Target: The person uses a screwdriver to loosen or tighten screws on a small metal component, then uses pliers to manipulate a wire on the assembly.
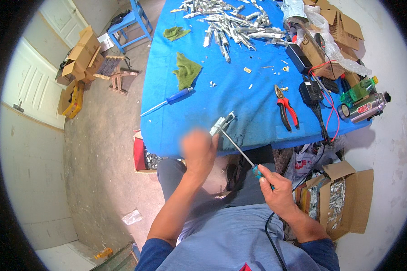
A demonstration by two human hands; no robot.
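My right hand [277, 192] is closed round the teal handle of a screwdriver [238, 148]. Its long shaft slants up and left, and the tip touches a small white-and-silver metal part [220, 125] at the table's near edge. Next to that part, my left hand [198, 151] looks blurred but seems to grip its lower end; the fingers are partly smeared. A second screwdriver [167, 101], with a blue handle, lies to the left. Red-handled pliers [286, 108] rest on the blue cloth [239, 92] to the right.
Many similar metal parts [233, 25] are heaped at the far side. Two green rags [186, 71] lie left of middle. A steel flask [366, 107], a green bottle [359, 91], a black adapter [310, 92] and cables crowd the right edge. Below right stands an open carton [357, 203] of parts.
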